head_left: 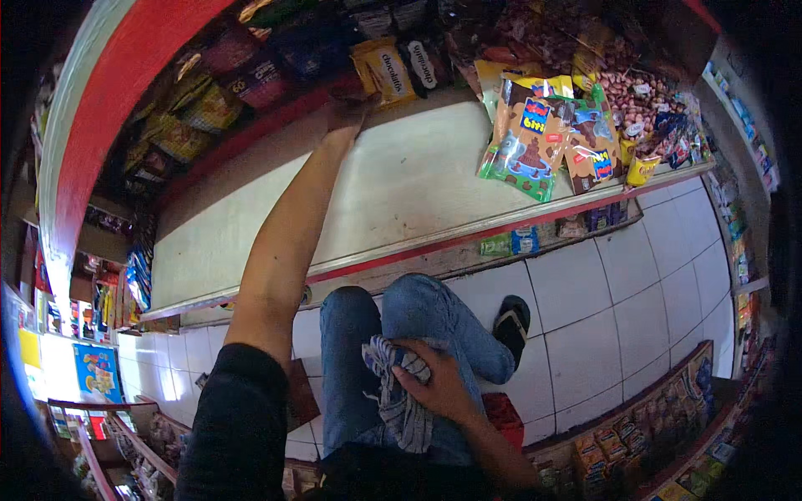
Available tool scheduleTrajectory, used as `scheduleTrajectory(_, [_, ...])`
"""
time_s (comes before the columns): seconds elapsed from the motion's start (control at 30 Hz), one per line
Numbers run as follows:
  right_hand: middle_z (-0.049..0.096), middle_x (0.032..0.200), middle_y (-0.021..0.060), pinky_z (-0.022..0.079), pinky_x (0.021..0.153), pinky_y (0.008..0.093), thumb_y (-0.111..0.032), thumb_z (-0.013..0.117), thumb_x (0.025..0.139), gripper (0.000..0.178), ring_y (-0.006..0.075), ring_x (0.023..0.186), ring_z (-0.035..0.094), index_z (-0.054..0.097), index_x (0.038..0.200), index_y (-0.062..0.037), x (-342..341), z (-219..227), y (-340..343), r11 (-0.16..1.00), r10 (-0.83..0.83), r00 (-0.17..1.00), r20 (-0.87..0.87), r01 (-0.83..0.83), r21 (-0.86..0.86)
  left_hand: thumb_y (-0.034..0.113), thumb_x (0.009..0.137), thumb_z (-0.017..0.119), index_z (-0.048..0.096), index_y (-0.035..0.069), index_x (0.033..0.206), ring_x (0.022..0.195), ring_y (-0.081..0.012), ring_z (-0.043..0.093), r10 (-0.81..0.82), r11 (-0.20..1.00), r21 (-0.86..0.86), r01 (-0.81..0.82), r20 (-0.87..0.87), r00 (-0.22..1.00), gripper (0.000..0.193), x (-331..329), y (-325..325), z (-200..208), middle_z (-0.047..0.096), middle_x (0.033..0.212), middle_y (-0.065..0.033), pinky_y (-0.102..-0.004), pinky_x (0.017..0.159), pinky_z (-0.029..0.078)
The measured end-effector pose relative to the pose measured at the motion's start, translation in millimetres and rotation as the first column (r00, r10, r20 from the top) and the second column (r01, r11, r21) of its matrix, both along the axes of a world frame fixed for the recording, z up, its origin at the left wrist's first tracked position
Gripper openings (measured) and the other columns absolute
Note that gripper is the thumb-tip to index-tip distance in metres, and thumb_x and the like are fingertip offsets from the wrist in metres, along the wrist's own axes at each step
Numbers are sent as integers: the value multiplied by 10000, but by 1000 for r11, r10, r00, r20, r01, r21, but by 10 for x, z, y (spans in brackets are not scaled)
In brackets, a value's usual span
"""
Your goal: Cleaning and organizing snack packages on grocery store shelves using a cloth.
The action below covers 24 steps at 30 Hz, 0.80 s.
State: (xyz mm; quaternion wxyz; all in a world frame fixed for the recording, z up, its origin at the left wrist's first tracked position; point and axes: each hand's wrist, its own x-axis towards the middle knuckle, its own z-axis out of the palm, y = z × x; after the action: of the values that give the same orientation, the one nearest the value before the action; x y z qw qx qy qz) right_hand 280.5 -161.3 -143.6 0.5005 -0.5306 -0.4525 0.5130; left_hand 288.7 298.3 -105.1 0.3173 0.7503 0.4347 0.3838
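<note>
My left arm stretches forward over a white shelf, and my left hand is at its back edge. It is beside a yellow snack packet; shadow hides its fingers, so whether it touches the packet is unclear. A dark snack packet sits just right of the yellow one. On my lap, my right hand is closed around a crumpled grey-and-white striped cloth, whose loose end hangs down over my jeans.
Brown-and-green snack bags lie at the shelf's right end, beside a heap of small wrapped sweets. Shaded packets line the back left. Below the red-edged shelf are white floor tiles and a red object by my leg.
</note>
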Motion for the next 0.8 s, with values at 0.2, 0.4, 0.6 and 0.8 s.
scheduleTrajectory(0.2, [653,1142,163,451,957,404,-237,645,883,395,297,1099,614,582,1226,-51,-67,-36,-1,998,-43,984,173,34,57,222,879,680,599,15,1154,925,-200,613,129,978,-172,-122,34,991,354,-972,-713,-92,662,1061,-95,-340,799,480])
scheduleTrajectory(0.4, [639,1173,175,459,947,390,-259,653,896,422,295,1097,610,580,1242,-29,-99,-108,10,997,-79,941,328,78,16,84,937,577,554,21,1148,954,-146,591,177,878,436,-199,90,980,221,-2599,-1866,471,630,1031,-74,-297,787,469])
scheduleTrajectory(0.6, [552,1257,208,442,946,436,-298,620,931,450,313,1171,520,550,1265,-5,-73,-302,-6,992,-123,933,339,109,62,116,960,555,553,18,1108,911,-165,616,683,654,279,-703,180,707,178,-4804,-2512,-175,643,989,-93,-319,770,500])
scheduleTrajectory(0.8, [560,1217,190,412,965,402,-329,574,954,474,294,1146,521,524,1281,10,-194,-307,51,993,-110,929,355,118,-1,121,907,595,539,-15,1042,944,-299,601,941,327,276,-904,-181,285,199,-6180,-4148,-1111,599,1033,-198,-399,804,481])
